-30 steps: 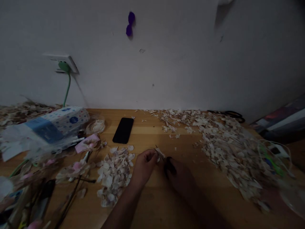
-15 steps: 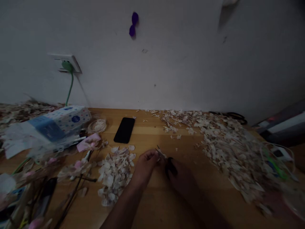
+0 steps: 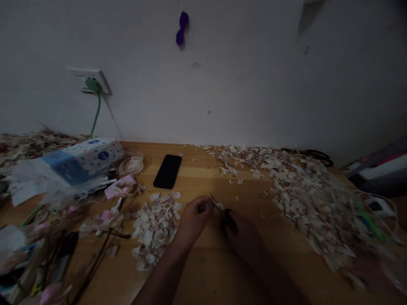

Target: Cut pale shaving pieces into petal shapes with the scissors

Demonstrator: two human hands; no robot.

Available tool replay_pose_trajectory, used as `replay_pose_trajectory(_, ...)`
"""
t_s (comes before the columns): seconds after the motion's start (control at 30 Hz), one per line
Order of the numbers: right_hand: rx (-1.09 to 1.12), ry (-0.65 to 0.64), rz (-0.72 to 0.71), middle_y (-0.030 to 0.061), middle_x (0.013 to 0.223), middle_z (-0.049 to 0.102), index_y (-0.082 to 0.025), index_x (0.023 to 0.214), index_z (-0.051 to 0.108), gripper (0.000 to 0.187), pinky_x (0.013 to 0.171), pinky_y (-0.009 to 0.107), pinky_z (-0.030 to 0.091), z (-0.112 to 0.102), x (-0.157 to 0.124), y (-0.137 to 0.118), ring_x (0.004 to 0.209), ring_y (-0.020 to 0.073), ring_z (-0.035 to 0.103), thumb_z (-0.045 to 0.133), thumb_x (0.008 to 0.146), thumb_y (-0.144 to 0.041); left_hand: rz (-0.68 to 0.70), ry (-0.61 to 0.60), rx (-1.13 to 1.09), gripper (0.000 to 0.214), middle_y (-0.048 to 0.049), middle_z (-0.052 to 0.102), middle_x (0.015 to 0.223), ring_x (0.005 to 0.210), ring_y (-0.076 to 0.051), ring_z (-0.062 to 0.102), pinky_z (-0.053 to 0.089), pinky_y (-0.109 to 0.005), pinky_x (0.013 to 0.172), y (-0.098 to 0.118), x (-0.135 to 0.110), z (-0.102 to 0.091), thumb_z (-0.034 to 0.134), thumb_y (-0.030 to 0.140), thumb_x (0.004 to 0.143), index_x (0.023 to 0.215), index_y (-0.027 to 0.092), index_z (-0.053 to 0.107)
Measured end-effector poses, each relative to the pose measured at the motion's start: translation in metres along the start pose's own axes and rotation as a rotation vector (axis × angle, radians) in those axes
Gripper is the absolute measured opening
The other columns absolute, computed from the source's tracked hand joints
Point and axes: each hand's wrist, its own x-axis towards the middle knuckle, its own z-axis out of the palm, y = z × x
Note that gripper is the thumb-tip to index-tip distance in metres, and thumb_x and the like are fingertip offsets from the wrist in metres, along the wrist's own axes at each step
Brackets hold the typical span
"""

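Note:
My left hand rests on the wooden table with its fingers pinched on a small pale petal piece. My right hand, dark in shadow, is closed on small black-handled scissors whose blades point up and left at that piece. Just left of my left hand lies a small pile of pale cut petals.
A black phone lies face up behind the pile. A wide spread of petal scraps covers the right side. A tissue pack, a clear cup and artificial flower stems crowd the left. A green cable hangs from a wall socket.
The hands have stayed in nearly the same place; the view has shifted slightly, and the scissor blades sit a little closer to the piece held by the left fingers.

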Motion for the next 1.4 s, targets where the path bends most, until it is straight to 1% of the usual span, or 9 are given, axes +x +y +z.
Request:
replay_pose_trajectory(0.17, -0.004, 0.008, 0.008, 0.0076, 0.092, 0.069, -0.021, 0.094, 0.058, 0.018, 0.071, 0.03, 0.044, 0.0, 0.0, -0.001, 0.082, 0.0227, 0.063, 0.047, 0.08, -0.022, -0.084, 0.054, -0.111, 0.024, 0.0029, 0.055, 0.058, 0.054, -0.01, 0.047, 0.036, -0.02, 0.054, 0.002, 0.0, 0.002, 0.069, 0.039, 0.067, 0.066, 0.016, 0.062)
replay_pose_trajectory(0.43, -0.011, -0.011, 0.01, 0.0084, 0.096, 0.069, -0.02, 0.098, 0.059, 0.021, 0.074, 0.031, 0.045, 0.0, -0.001, 0.0, 0.086, 0.0236, 0.063, 0.047, 0.08, -0.023, -0.069, 0.067, -0.037, 0.023, 0.003, 0.054, 0.056, 0.053, -0.009, 0.046, 0.034, -0.019, 0.051, 0.002, 0.0, -0.002, 0.066, 0.038, 0.069, 0.063, 0.016, 0.062)
replay_pose_trajectory(0.6, 0.001, -0.025, 0.018, 0.0092, 0.097, 0.069, -0.02, 0.1, 0.059, 0.023, 0.075, 0.033, 0.046, 0.0, -0.001, 0.0, 0.087, 0.0247, 0.063, 0.045, 0.082, -0.025, -0.061, 0.061, -0.033, 0.02, 0.0005, 0.062, 0.062, 0.058, -0.01, 0.052, 0.039, -0.02, 0.055, 0.004, 0.001, -0.003, 0.069, 0.034, 0.067, 0.069, 0.015, 0.067)
replay_pose_trajectory(0.8, 0.008, 0.007, 0.006, 0.0101, 0.099, 0.069, -0.019, 0.104, 0.059, 0.028, 0.077, 0.034, 0.047, 0.002, -0.001, 0.004, 0.089, 0.0251, 0.064, 0.045, 0.081, -0.026, -0.135, 0.058, -0.357, 0.04, -0.001, 0.068, 0.073, 0.064, -0.011, 0.06, 0.048, -0.024, 0.064, -0.008, 0.003, 0.002, 0.08, 0.033, 0.06, 0.092, 0.016, 0.065)
replay_pose_trajectory(0.93, -0.001, -0.007, 0.014, 0.0097, 0.097, 0.069, -0.019, 0.101, 0.06, 0.026, 0.075, 0.034, 0.047, 0.001, -0.001, 0.003, 0.087, 0.025, 0.064, 0.044, 0.082, -0.026, -0.13, 0.026, -0.478, 0.027, -0.0009, 0.068, 0.072, 0.064, -0.011, 0.061, 0.048, -0.023, 0.066, -0.015, 0.002, 0.003, 0.078, 0.031, 0.066, 0.081, 0.015, 0.062)
replay_pose_trajectory(1.0, 0.001, -0.017, 0.022, 0.0104, 0.098, 0.069, -0.018, 0.102, 0.06, 0.027, 0.076, 0.034, 0.047, 0.001, -0.001, 0.002, 0.088, 0.0255, 0.064, 0.045, 0.08, -0.025, -0.11, 0.023, -0.451, 0.024, 0.0, 0.067, 0.069, 0.063, -0.01, 0.061, 0.047, -0.022, 0.065, -0.014, 0.002, 0.002, 0.077, 0.03, 0.067, 0.076, 0.015, 0.06)
replay_pose_trajectory(1.17, -0.008, -0.037, 0.039, 0.0083, 0.095, 0.069, -0.02, 0.099, 0.06, 0.024, 0.072, 0.031, 0.045, 0.002, -0.001, 0.002, 0.086, 0.0244, 0.064, 0.047, 0.08, -0.025, -0.08, 0.023, -0.34, 0.024, 0.0013, 0.065, 0.062, 0.056, -0.01, 0.06, 0.047, -0.021, 0.059, -0.011, 0.004, -0.001, 0.074, 0.032, 0.069, 0.074, 0.015, 0.058)
replay_pose_trajectory(1.3, -0.011, -0.012, 0.018, 0.0085, 0.094, 0.069, -0.02, 0.098, 0.06, 0.023, 0.072, 0.031, 0.045, 0.002, -0.002, 0.001, 0.085, 0.0237, 0.064, 0.046, 0.081, -0.025, -0.01, 0.078, -0.238, 0.02, 0.0018, 0.064, 0.061, 0.056, -0.009, 0.059, 0.044, -0.02, 0.057, -0.017, 0.005, -0.001, 0.071, 0.032, 0.072, 0.076, 0.015, 0.06)
replay_pose_trajectory(1.4, -0.019, -0.002, 0.012, 0.0103, 0.097, 0.069, -0.018, 0.102, 0.06, 0.026, 0.074, 0.032, 0.045, 0.001, -0.003, -0.001, 0.086, 0.0246, 0.064, 0.047, 0.08, -0.025, -0.001, 0.116, -0.177, 0.017, 0.0021, 0.063, 0.061, 0.056, -0.009, 0.058, 0.043, -0.018, 0.056, -0.015, 0.004, 0.0, 0.07, 0.03, 0.073, 0.076, 0.015, 0.061)
